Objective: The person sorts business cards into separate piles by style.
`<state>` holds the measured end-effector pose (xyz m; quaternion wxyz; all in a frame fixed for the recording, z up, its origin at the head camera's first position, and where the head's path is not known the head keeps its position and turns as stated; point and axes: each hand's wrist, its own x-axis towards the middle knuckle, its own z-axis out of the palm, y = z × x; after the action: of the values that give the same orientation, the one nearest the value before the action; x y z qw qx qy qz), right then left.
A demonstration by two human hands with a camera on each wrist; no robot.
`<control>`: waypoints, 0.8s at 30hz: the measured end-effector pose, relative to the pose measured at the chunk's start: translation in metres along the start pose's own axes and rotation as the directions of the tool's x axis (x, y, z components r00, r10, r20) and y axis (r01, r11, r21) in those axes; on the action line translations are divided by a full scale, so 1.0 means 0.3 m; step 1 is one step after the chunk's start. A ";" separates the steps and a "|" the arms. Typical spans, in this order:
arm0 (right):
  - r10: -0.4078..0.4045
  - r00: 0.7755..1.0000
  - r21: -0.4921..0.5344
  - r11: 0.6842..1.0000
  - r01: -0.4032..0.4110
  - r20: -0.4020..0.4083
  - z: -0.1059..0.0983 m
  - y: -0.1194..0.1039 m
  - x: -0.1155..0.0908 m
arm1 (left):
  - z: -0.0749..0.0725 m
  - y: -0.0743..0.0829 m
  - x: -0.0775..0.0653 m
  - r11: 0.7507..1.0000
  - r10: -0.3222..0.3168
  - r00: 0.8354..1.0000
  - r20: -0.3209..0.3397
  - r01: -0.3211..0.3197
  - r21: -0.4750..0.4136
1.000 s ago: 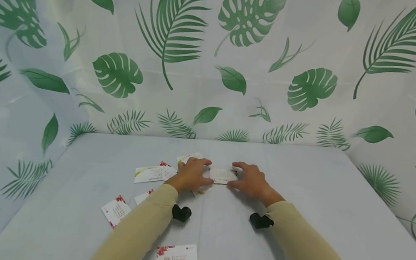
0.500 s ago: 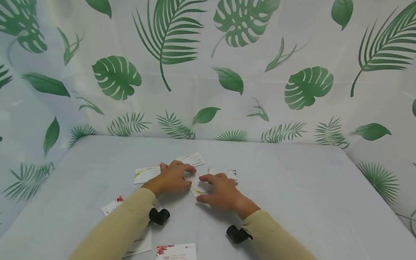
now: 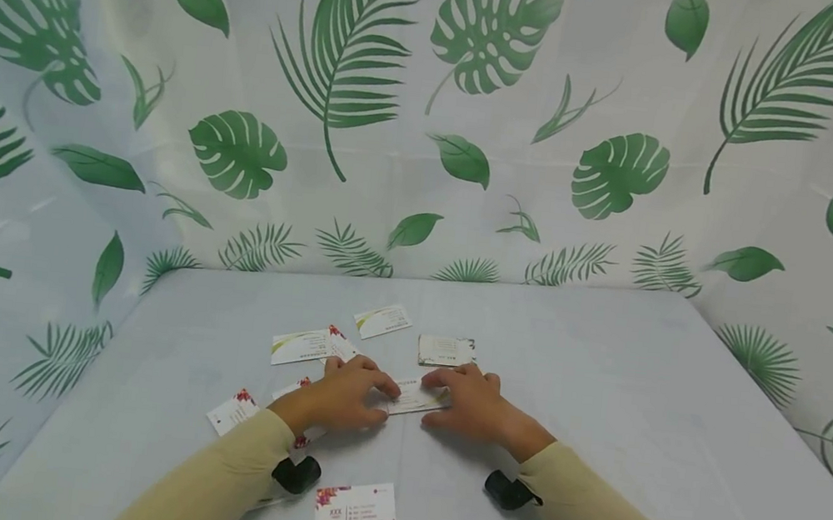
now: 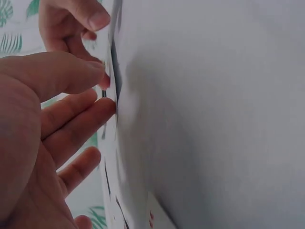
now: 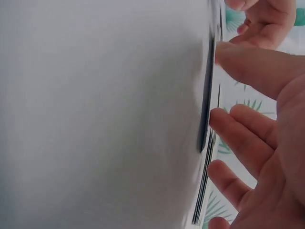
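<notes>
White card stock, small dark print, a yellow-green band at its right end: the held card [image 3: 409, 399] lies between the two hands, low over the pale table [image 3: 598, 411]. Right hand [image 3: 476, 406] grasps its right end, thumb and fingers curled about the edges. Left hand [image 3: 345, 395] at the left end, fingertips close in; cannot tell whether it pinches. Right wrist view adds a thin card edge with a dark strip of shadow beneath, hidden from the head view; also layered edges in the neat stack [image 3: 447, 351] just beyond the right hand. Farther left, a banded card [image 3: 383, 321] alone; another [image 3: 300, 346] overlaps a red-flowered one. Nearest the person, a flowered card [image 3: 357, 515], red-orange corners, flat. Leaf-print cloth [image 3: 376, 206] behind.
</notes>
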<state>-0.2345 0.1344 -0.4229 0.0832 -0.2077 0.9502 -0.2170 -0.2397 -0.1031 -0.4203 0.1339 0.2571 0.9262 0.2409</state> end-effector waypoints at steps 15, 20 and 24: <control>0.026 1.000 -0.007 1.000 -0.026 -0.013 -0.009 0.004 -0.045 | 0.038 0.030 -0.017 0.994 -0.004 0.992 -0.125 0.018 0.109; 0.037 0.998 0.005 0.999 -0.037 -0.041 0.001 0.013 -0.048 | 0.037 0.031 -0.019 0.994 -0.011 0.990 -0.138 0.025 0.102; 0.062 0.996 0.006 0.998 -0.062 -0.056 0.005 0.018 -0.049 | 0.035 0.035 -0.016 0.997 -0.014 0.991 -0.133 0.024 0.079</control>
<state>-0.2229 0.1447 -0.4256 0.0637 -0.1716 0.9577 -0.2218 -0.2276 -0.0937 -0.4233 0.0642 0.2370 0.9445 0.2185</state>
